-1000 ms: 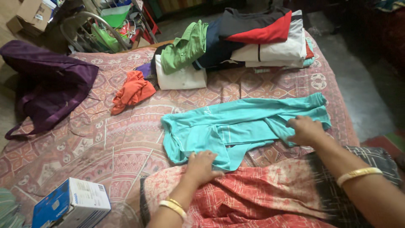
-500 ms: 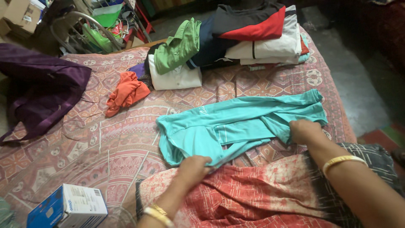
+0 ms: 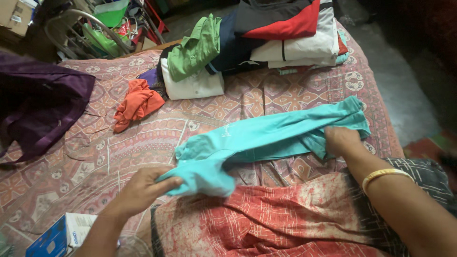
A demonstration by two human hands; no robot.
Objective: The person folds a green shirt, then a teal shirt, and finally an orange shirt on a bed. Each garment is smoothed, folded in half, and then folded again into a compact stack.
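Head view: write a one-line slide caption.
Both hands, left hand and right hand, grip a turquoise garment on a patterned bedspread near folded clothes.

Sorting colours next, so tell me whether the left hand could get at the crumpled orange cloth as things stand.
Probably yes, once freed. The left hand is shut on the turquoise garment, while the orange cloth lies uncovered on the patterned bedspread up and to its left, with only bare bedspread between.

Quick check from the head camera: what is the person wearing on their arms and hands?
Both forearms are bare, with no sleeves or gloves in view. The right hand has a plain gold-coloured bangle at the wrist. The left hand shows no rings; its wrist is partly out of view, so no bangle shows there.
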